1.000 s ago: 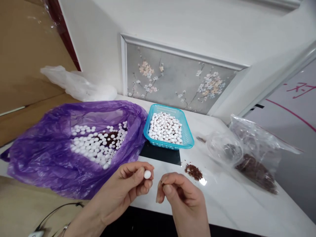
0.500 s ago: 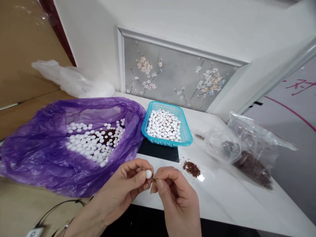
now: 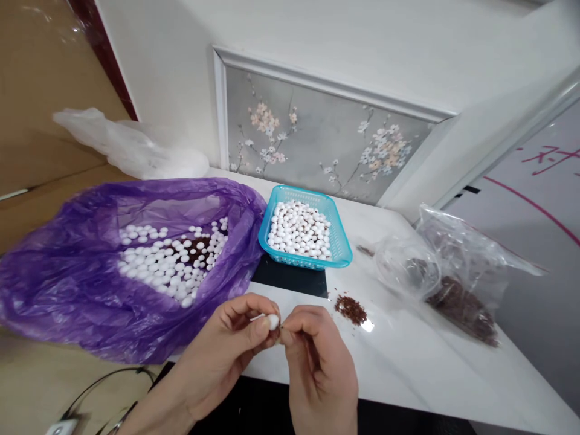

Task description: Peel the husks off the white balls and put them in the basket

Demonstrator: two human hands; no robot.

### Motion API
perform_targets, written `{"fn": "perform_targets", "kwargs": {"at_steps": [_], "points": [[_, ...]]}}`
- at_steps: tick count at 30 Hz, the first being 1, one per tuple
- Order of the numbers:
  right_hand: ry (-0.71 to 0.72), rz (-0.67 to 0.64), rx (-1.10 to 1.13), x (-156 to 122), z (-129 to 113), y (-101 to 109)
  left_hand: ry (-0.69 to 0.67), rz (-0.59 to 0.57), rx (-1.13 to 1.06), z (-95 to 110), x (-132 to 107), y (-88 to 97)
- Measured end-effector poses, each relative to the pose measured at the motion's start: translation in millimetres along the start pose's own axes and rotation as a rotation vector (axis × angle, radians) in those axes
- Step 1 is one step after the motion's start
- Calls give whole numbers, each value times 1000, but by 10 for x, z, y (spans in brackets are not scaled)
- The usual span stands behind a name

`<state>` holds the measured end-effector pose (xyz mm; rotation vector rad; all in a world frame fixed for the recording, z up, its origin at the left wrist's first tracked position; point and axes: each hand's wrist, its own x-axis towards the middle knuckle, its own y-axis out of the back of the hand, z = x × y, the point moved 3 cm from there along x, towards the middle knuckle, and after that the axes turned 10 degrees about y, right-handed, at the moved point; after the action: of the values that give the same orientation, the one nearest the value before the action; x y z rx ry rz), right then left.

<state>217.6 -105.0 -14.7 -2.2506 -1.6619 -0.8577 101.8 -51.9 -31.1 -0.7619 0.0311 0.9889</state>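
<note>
Between the thumb and fingers of my left hand (image 3: 242, 335) is a small white ball (image 3: 273, 322), with part of its surface covered by the fingertips. My right hand (image 3: 317, 356) is pinched closed right beside it, its fingertips nearly touching the ball. A tiny bit of brown shred (image 3: 281, 328) shows at those right fingertips; most of it is hidden. Just beyond my right hand, a small heap of reddish-brown shreds (image 3: 350, 309) lies on the white tabletop (image 3: 399, 356).
A blue plastic basket (image 3: 341, 241) full of white balls stands behind my hands. To the left spreads a purple plastic bag (image 3: 58, 296) holding many white balls and some brown bits. A clear bag (image 3: 466, 308) of brown material lies at right, beside a clear plastic cup (image 3: 408, 266).
My right hand has shifted slightly left and its fingertips have closed in toward the white ball. Less of the brown shred shows now. My left hand has barely moved.
</note>
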Motion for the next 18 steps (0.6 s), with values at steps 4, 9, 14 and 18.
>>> {"fn": "perform_targets", "kwargs": {"at_steps": [4,9,14,18], "points": [[16,7,-27,-16,-2,-21,0,35,-45,-19,-3,-23],[-6,4,-19,-10,17,-25,-1,59,-72,-54,-14,-22],[-94,-7,57,-15,88,-16,0,106,-94,-77,-21,-14],[-219,15,126,-26,220,-28,-20,132,-95,-86,6,-10]]}}
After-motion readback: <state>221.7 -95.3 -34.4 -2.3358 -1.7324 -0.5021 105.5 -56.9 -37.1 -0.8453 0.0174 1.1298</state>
